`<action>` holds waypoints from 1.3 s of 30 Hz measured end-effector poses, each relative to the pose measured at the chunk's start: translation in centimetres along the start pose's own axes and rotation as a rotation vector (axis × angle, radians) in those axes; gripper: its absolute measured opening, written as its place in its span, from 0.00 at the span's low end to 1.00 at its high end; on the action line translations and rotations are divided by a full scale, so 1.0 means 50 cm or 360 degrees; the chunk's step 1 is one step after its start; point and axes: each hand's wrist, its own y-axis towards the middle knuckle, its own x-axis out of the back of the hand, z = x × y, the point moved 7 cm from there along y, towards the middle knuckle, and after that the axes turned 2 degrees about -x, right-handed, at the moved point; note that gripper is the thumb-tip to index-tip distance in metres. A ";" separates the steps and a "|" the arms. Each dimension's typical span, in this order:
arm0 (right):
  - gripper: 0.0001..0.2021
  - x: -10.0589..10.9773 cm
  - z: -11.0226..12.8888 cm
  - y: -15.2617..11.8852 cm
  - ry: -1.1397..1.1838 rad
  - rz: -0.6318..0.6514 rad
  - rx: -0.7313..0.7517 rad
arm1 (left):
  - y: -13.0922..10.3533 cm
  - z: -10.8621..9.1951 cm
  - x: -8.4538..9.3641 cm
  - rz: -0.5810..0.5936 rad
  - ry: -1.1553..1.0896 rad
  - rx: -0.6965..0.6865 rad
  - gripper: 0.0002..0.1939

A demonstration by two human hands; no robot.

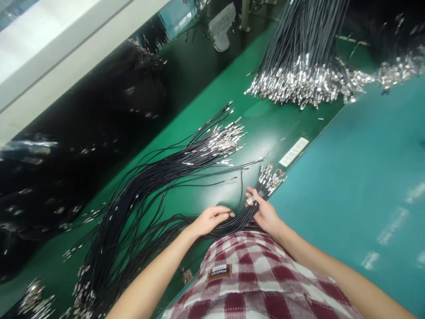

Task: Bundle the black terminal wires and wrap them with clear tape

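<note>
My right hand (264, 213) is closed around a bundle of thin black cables (241, 218), just behind the cluster of silvery metal terminals (271, 176) at their ends. My left hand (212, 219) lies over the same bundle further back, its fingers stretched out and the thumb apart from them. From there the cables trail left along the green table. A larger pile of black cables (133, 188) curves beside them, its metal-tipped ends fanned out ahead of my left hand.
A thick sheaf of grey-black cables (303, 35) with silvery ends lies at the upper right. Dark cable heaps (83, 119) fill the left under a pale beam (66, 48). A white label (294, 151) marks the edge of the green table (262, 128). A white plastic piece (222, 26) sits at the back.
</note>
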 end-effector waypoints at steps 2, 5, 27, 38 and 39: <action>0.20 -0.004 0.000 0.001 -0.0021 -0.0011 -0.0007 | -0.015 0.007 -0.035 0.0249 -0.0024 0.0065 0.21; 0.14 0.001 0.004 0.004 -0.0025 -0.0098 0.0033 | -0.037 -0.003 -0.048 0.0276 0.0067 0.0021 0.20; 0.19 -0.051 0.022 -0.039 -0.0290 0.0262 0.0260 | 0.048 -0.139 -0.029 -0.0340 0.1441 0.0307 0.15; 0.27 -0.010 0.009 -0.027 -0.0109 0.0052 0.0106 | 0.113 0.017 0.131 -0.0505 0.1809 0.0136 0.06; 0.26 -0.010 0.009 -0.026 -0.0108 0.0058 0.0096 | 0.123 0.027 0.131 -0.0437 0.1861 0.0108 0.07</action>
